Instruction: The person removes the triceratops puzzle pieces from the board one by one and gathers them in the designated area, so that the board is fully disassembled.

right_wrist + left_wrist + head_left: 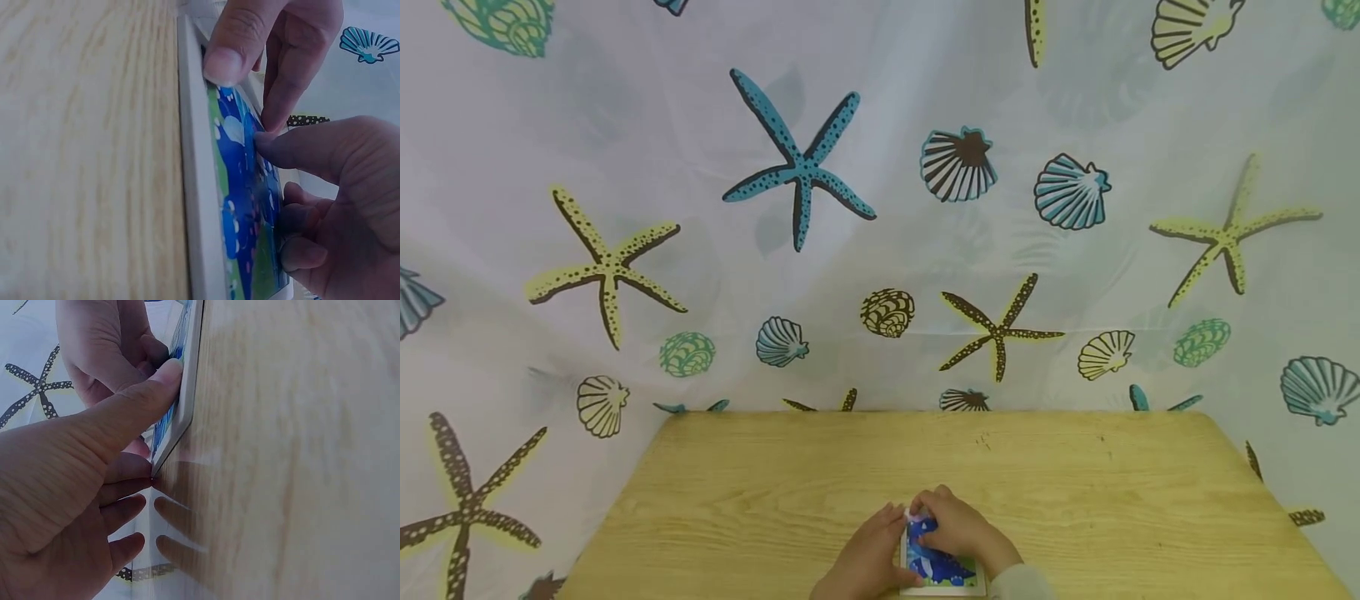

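A small framed dinosaur picture [936, 567], blue on a green ground with a pale raised rim, lies flat on the table at the bottom middle of the head view. My left hand [871, 557] holds its left side, the thumb [165, 378] on the face and the fingers by the rim. From the right, my right hand [958, 525] covers the upper part. In the right wrist view, the right thumb [275, 147] touches the picture face and the other fingers curl near its far side. What lies beneath those fingertips is hidden.
The wood-grain table [760, 500] extends beyond both hands. A pale curtain [880, 233] printed with starfish and shells hangs along its back and both sides.
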`<state>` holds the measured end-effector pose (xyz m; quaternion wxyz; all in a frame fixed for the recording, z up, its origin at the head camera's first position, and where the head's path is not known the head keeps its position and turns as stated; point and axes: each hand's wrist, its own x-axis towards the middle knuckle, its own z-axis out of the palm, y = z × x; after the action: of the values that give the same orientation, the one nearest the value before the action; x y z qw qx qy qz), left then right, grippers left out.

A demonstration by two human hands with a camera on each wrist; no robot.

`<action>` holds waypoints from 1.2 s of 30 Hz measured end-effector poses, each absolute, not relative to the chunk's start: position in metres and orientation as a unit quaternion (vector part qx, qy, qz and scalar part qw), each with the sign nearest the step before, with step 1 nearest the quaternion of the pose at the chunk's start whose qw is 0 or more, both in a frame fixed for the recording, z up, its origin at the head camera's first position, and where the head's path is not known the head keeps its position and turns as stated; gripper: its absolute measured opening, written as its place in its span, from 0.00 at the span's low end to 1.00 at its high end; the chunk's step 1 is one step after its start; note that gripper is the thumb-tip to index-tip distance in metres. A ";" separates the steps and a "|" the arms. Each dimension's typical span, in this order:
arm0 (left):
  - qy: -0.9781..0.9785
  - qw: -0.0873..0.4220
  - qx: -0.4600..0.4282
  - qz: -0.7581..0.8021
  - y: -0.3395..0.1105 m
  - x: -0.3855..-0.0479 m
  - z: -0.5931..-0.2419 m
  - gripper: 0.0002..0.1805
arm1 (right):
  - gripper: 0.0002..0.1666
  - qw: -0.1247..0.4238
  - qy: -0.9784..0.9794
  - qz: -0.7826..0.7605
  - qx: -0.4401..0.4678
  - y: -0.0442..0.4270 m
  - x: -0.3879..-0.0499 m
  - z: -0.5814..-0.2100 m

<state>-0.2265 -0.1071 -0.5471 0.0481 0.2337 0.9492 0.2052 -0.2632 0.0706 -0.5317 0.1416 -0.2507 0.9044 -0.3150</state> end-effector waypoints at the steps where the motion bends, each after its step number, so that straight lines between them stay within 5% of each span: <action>1: 0.949 0.048 0.233 0.206 -0.107 -0.226 -0.548 0.45 | 0.16 0.142 0.905 -0.314 -0.250 0.070 -0.263 -0.532; 17: 0.943 0.067 0.212 0.246 -0.105 -0.224 -0.541 0.46 | 0.20 0.109 0.898 -0.338 -0.258 0.073 -0.260 -0.534; 29: 0.946 0.072 0.218 0.229 -0.104 -0.222 -0.538 0.45 | 0.07 0.102 0.870 -0.429 -0.222 0.075 -0.260 -0.542; 36: 0.949 0.078 0.211 0.221 -0.104 -0.222 -0.539 0.46 | 0.08 0.108 0.832 -0.511 -0.186 0.082 -0.264 -0.547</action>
<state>-0.2216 -0.1043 -0.5388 0.0775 0.2108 0.9490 0.2212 -0.2640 0.0824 -0.5471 0.1083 -0.1865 0.8318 -0.5115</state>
